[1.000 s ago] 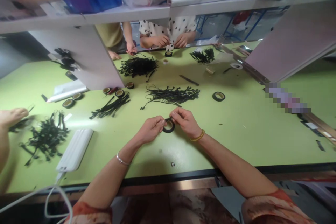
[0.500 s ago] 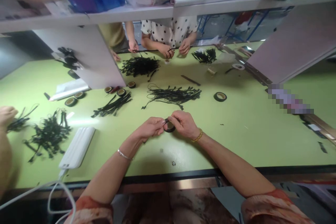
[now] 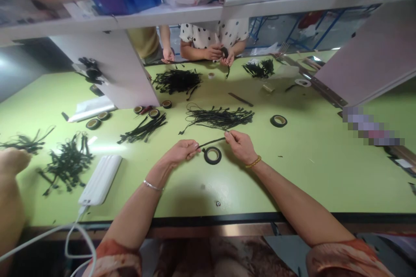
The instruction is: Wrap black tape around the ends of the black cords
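Note:
A short black cable (image 3: pixel 212 142) is stretched between my two hands. My left hand (image 3: pixel 182 152) pinches one end, and my right hand (image 3: pixel 241 146) has closed its fingers on the other. Just under the cable is a roll of black tape (image 3: pixel 213 162), its upper left edge near my left fingertips. Whether its tape is stuck to the cable I cannot tell. Beyond my hands lies a pile of thin black cables (image 3: pixel 221 117), spread sideways on the green table (image 3: pixel 260 181).
A white power bank (image 3: pixel 101 179) with a cord lies left, beside a cable pile (image 3: pixel 68 164) and another person's hand (image 3: pixel 14 160). More cables (image 3: pixel 143 127) and tape rolls (image 3: pixel 93 124) are nearby. Another tape roll (image 3: pixel 278 121) sits right. Two people work opposite, under a shelf (image 3: pixel 182 12).
My hands have moved apart, with the cable now drawn out between them. The tape roll has come out from between my fingers. Opposite, a person now holds a black roll.

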A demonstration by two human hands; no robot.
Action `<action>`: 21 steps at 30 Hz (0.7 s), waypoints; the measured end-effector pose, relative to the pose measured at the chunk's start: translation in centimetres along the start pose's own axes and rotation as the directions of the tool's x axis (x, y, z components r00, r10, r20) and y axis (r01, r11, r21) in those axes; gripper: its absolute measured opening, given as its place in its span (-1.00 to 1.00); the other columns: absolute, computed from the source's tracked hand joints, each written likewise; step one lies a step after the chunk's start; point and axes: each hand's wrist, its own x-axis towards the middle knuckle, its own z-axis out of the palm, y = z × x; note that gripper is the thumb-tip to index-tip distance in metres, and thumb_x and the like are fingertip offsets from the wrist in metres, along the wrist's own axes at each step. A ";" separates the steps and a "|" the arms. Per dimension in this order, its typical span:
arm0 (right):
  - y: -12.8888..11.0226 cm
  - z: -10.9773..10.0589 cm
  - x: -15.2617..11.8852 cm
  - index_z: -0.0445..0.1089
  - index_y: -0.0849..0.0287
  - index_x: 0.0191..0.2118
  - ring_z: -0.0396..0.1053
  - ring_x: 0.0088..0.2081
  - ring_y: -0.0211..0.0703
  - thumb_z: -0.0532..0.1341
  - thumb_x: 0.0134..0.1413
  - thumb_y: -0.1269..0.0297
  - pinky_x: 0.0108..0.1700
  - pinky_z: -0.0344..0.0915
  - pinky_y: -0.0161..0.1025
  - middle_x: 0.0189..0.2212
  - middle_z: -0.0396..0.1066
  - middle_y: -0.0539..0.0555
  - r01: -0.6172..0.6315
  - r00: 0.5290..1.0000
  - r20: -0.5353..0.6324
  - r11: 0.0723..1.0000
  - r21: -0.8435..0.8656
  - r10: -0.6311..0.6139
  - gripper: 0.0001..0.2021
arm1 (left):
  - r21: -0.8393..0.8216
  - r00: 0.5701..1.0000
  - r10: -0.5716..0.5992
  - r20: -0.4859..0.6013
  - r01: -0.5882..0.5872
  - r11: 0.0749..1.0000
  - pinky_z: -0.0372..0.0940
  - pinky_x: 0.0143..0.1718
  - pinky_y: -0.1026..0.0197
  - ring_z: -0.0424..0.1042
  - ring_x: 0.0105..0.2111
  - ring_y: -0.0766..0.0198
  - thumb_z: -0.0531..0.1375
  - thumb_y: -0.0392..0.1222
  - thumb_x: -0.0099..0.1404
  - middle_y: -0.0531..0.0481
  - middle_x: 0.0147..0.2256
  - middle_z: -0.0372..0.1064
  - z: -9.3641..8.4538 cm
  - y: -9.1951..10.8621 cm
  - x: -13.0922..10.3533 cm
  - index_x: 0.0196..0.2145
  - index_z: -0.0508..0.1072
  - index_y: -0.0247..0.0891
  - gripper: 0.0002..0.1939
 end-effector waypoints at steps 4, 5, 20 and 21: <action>0.1 -0.1 0.2 0.18 0.15 -0.63 0.08 -0.58 -0.28 0.05 0.22 -0.04 -0.45 0.06 -0.27 -0.69 0.11 -0.06 -0.043 0.998 0.047 0.998 0.052 0.040 -0.52 | -0.029 0.996 0.063 -0.060 -0.065 0.997 -0.14 -0.57 0.35 -0.05 -0.65 0.50 0.28 0.21 0.15 0.21 -0.66 -0.01 -0.5 -0.1 0.3 -0.51 0.27 -0.29 -0.51; 0.1 -0.1 0.2 0.19 0.15 -0.63 0.08 -0.58 -0.28 0.04 0.22 -0.06 -0.46 0.06 -0.27 -0.69 0.11 -0.06 -0.056 0.997 0.065 0.996 0.071 0.051 -0.51 | -0.014 0.996 0.068 -0.055 -0.069 0.997 -0.14 -0.57 0.34 -0.05 -0.65 0.50 0.25 0.22 0.18 0.21 -0.66 -0.02 -0.6 0.0 0.3 -0.52 0.25 -0.28 -0.50; -2.0 0.7 -1.6 0.05 0.12 -0.59 0.06 -0.59 -0.29 0.00 0.30 0.12 -0.47 0.02 -0.28 -0.67 0.10 -0.06 0.217 0.971 0.112 0.975 -0.043 -0.211 -0.59 | 0.991 0.910 0.413 -0.042 -0.016 0.135 0.20 -0.36 0.20 0.41 -0.23 0.18 -0.14 -0.01 0.48 -0.13 -0.25 0.46 5.1 -0.4 -0.9 -0.15 0.44 -0.24 -0.59; -1.8 0.7 -1.5 0.03 0.12 -0.59 0.04 -0.60 -0.30 0.00 0.30 0.11 -0.48 0.01 -0.28 -0.68 0.07 -0.07 0.206 0.974 0.105 0.977 -0.047 -0.200 -0.58 | 0.990 0.917 0.393 -0.061 0.007 0.138 0.18 -0.39 0.20 0.41 -0.25 0.18 -0.16 -0.01 0.49 -0.12 -0.27 0.45 5.0 -0.4 -0.9 -0.18 0.44 -0.23 -0.57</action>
